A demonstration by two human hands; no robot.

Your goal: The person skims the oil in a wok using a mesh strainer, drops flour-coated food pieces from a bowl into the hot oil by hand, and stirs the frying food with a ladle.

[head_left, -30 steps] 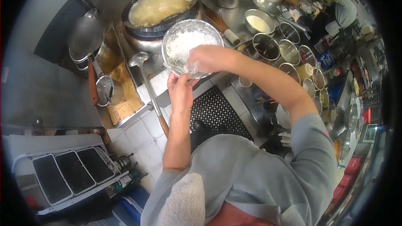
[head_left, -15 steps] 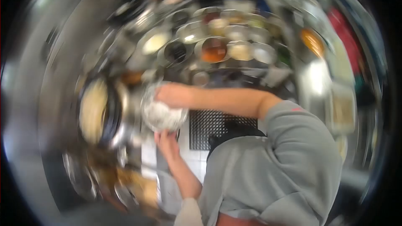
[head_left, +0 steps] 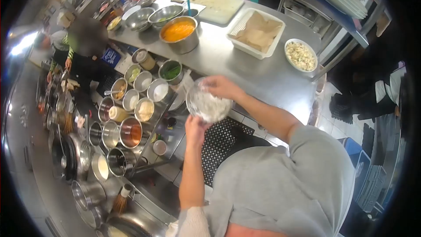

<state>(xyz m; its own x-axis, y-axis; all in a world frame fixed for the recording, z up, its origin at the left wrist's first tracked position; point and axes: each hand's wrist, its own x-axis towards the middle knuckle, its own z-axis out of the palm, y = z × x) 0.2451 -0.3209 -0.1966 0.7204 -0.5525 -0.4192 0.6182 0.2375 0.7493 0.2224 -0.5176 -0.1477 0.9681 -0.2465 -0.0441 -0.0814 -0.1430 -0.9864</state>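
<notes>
A round bowl (head_left: 212,109) of white, flour-like stuff hangs in front of my body, above the floor mat. My left hand (head_left: 196,127) grips its near edge, with the fingers partly hidden under the rim. My right hand (head_left: 220,87) is closed at the far edge of the bowl, its fingers curled over the rim and the tips above the white contents. Beyond the bowl runs a steel counter (head_left: 280,77). To the left of the bowl stand several steel pots, among them one of red-orange sauce (head_left: 130,132) and one of green leaves (head_left: 171,71).
On the counter are a pot of orange liquid (head_left: 179,31), a cutting board (head_left: 217,6), a paper-lined white tub (head_left: 258,33) and a bowl of chopped food (head_left: 301,55). A co-worker (head_left: 83,52) stands at the far left. A black perforated mat (head_left: 219,147) covers the floor below.
My view has swung right, from the pots towards the counter, and is sharper. The bowl and both hands have moved along with my body. My right hand remains at the bowl's far side.
</notes>
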